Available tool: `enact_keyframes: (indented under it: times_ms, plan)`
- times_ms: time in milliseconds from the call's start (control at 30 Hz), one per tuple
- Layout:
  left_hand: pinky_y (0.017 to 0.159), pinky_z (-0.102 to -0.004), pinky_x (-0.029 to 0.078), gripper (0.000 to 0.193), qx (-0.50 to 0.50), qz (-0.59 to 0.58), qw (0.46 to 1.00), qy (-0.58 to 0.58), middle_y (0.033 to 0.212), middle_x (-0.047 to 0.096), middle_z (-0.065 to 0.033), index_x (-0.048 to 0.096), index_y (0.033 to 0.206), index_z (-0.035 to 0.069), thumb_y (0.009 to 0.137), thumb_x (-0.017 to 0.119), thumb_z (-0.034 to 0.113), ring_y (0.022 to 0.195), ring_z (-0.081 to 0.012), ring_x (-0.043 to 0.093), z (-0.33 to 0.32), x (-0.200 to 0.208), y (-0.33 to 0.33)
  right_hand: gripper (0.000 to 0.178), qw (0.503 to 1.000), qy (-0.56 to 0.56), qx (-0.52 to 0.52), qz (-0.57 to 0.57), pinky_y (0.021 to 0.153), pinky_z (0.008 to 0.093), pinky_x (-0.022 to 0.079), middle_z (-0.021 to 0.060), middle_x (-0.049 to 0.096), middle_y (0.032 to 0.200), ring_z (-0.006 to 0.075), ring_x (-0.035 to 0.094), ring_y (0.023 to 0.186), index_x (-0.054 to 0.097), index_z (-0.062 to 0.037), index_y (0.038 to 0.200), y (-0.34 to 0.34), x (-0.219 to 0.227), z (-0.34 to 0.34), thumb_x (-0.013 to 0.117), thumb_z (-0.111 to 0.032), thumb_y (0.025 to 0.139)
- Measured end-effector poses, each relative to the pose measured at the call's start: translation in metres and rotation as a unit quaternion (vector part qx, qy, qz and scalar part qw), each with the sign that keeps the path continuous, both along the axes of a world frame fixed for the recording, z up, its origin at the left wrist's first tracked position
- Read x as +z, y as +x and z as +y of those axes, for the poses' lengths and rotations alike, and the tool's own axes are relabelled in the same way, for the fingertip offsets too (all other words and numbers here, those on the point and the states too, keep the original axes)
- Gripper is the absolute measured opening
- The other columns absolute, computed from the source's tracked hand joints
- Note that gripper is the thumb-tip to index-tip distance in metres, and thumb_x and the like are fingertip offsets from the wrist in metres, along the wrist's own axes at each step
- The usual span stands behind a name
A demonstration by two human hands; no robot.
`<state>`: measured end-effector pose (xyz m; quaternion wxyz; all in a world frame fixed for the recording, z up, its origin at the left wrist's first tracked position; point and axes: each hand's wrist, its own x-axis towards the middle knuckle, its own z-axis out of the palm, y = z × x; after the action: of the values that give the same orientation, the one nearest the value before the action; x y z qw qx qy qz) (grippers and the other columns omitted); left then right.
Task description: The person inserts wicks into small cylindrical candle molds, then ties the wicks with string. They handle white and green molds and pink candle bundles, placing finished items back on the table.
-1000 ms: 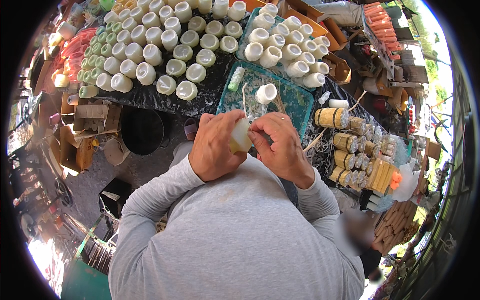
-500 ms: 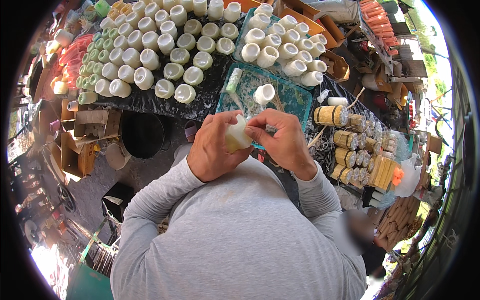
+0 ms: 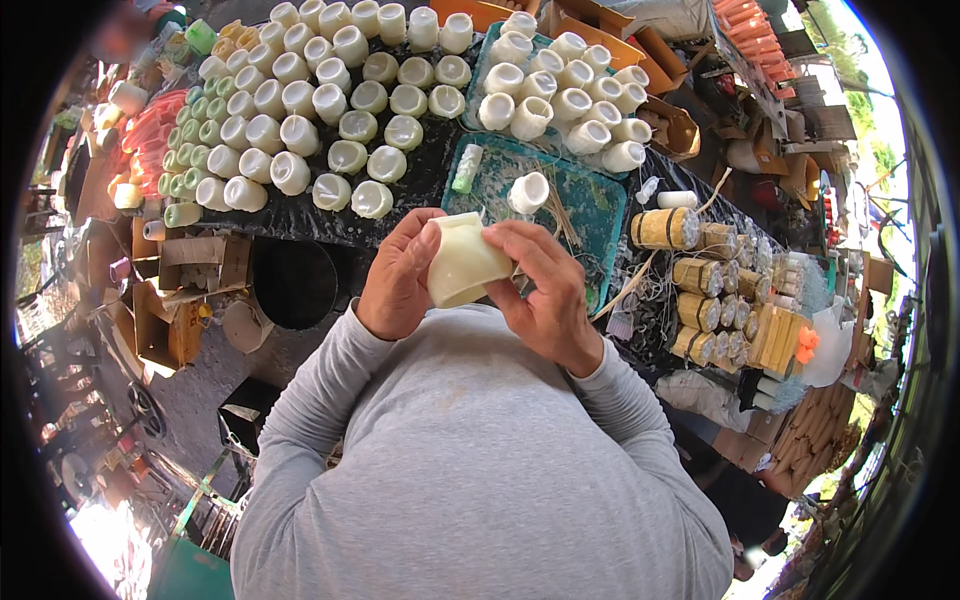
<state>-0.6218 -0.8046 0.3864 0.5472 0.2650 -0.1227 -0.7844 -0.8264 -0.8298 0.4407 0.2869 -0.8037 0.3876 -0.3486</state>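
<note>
In front of my chest I hold a cream-coloured, cup-shaped wax candle (image 3: pixel 466 262), tilted on its side with a short wick at its upper edge. My left hand (image 3: pixel 398 278) grips one side, its thumb lying on the wax. The fingers and thumb of my right hand (image 3: pixel 548 295) close on the opposite side. Just beyond my hands lies a wax-spattered teal tray (image 3: pixel 600 215). In it stand a single white candle (image 3: pixel 528 192) and a pale green, white-topped cylinder (image 3: pixel 466 168), with some loose strands beside them.
Rows of white and pale green candles (image 3: pixel 299 135) cover the black-sheeted table (image 3: pixel 300 208). More candles fill a second teal tray (image 3: pixel 484 82) at the back. Yellow bundled cylinders (image 3: pixel 700 275) lie at the right. A black bucket (image 3: pixel 293 283) and cardboard boxes (image 3: pixel 168 335) are on the left.
The candle has been turned in my hands, so its broad side and lower rim now show. My right fingers have moved from a pinch at its upper edge to a grip on its side.
</note>
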Motion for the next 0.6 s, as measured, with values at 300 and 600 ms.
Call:
enact_keyframes:
  times_ms: [300, 600]
  plan:
    - [0.108, -0.0438, 0.054, 0.052, -0.093, -0.039, 0.995, 0.008, 0.130, 0.068, -0.0131, 0.058, 0.136, -0.003, 0.091, 0.074, 0.017, 0.120, -0.0258, 0.068, -0.003, 0.003, 0.004, 0.031, 0.997, 0.000, -0.048, 0.065, 0.076, 0.0406, 0.060, 0.0191, 0.076, 0.107, 0.0344, 0.075, 0.089, 0.072, 0.0030, 0.112, 0.016, 0.018, -0.023, 0.077, 0.002, 0.081]
    - [0.113, -0.0467, 0.049, 0.043, -0.054, 0.109, 0.992, 0.022, 0.138, 0.067, -0.0127, 0.059, 0.141, 0.001, 0.105, 0.056, 0.025, 0.128, -0.0279, 0.065, 0.007, -0.010, 0.008, 0.022, 0.987, -0.083, 0.085, 0.110, 0.083, 0.0415, 0.060, 0.0182, 0.070, 0.126, 0.0331, 0.073, 0.100, 0.078, -0.0044, 0.102, 0.009, 0.037, -0.022, 0.079, 0.003, 0.081]
